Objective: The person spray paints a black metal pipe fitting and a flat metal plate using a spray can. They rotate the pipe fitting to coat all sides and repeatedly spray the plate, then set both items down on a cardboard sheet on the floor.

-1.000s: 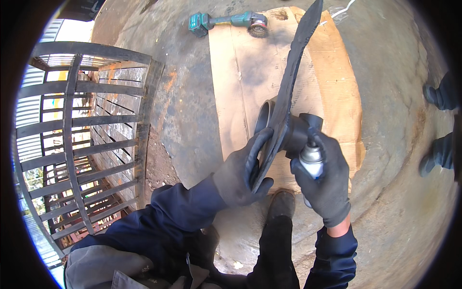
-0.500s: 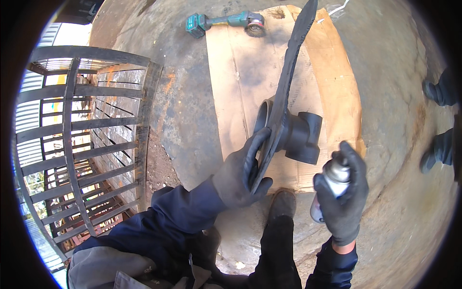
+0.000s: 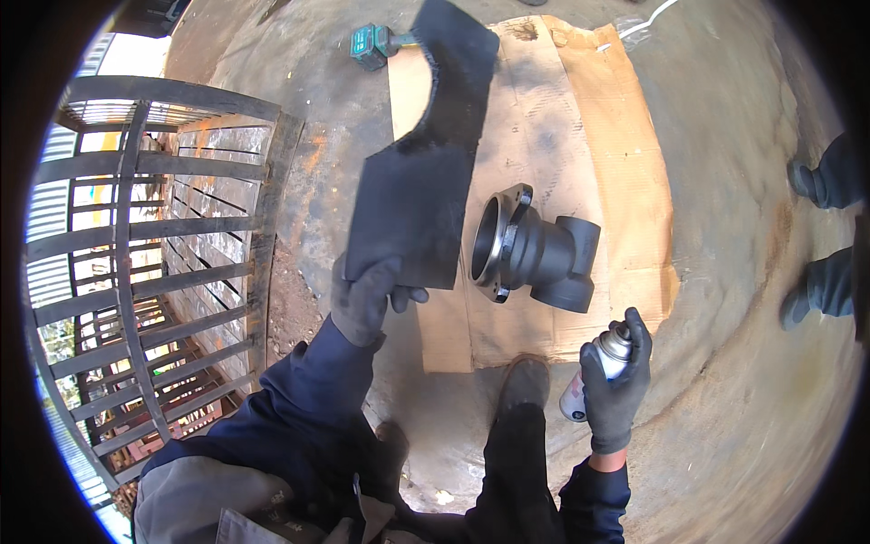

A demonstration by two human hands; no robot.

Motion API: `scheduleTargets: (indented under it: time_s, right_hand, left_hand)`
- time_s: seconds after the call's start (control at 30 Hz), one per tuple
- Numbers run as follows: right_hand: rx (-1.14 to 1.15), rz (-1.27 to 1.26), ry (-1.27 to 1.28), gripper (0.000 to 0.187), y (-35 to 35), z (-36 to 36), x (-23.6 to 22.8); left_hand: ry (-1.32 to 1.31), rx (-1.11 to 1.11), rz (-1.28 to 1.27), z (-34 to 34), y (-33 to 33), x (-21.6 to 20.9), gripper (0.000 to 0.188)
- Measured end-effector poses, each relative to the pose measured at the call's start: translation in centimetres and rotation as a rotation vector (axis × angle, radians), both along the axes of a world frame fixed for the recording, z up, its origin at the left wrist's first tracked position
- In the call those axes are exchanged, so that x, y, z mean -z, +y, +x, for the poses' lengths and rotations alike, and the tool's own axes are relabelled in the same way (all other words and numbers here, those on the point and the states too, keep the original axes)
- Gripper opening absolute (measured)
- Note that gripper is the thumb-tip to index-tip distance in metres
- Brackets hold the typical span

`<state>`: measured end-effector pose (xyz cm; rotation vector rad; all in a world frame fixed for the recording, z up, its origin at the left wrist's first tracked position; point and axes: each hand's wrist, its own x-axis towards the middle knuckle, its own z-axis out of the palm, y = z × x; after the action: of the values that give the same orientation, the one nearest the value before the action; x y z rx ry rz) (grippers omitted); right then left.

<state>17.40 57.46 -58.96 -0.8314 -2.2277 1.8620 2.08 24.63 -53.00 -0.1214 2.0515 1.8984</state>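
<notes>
My gloved left hand (image 3: 367, 295) grips the lower edge of a flat black plate (image 3: 412, 208) with a curved cut-out along its left side. The plate is raised, its broad face toward me. In my gloved right hand (image 3: 621, 390) is a spray can (image 3: 575, 394), tilted, with the index finger up at its nozzle. Between the hands, a black flanged pipe fitting (image 3: 535, 254) lies on a cardboard sheet (image 3: 630, 181). Its round open end points left and the flange has bolt holes.
Behind the plate, the teal battery end of a power tool (image 3: 370, 47) shows. A dark slatted frame (image 3: 136, 227) stands at the left. Another person's legs (image 3: 820, 286) are at the right edge. A white strip (image 3: 648, 20) lies at the far end of the cardboard.
The plate has swung left, away from in front of the fitting, and turned from edge-on to broad face. My right hand with the can has moved slightly down and left.
</notes>
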Motion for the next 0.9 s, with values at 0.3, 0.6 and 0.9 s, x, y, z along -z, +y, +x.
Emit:
scheduleTargets:
  time_s: [0.3,0.6,0.9]
  right_hand:
    - [0.158,0.461,0.206,0.083,7.3,-3.0,6.6]
    - [0.257,0.499,0.173,0.081,5.8,0.3,7.1]
    - [-0.038,0.134,0.135,0.063,1.4,-11.0,8.5]
  left_hand:
    - [-0.249,-0.76,0.727,-2.9,-16.0,15.0,0.01]
    - [-0.433,-0.368,0.331,1.7,-3.1,12.2,0.066]
    - [-0.81,0.13,0.579,-8.6,9.0,9.0,0.088]
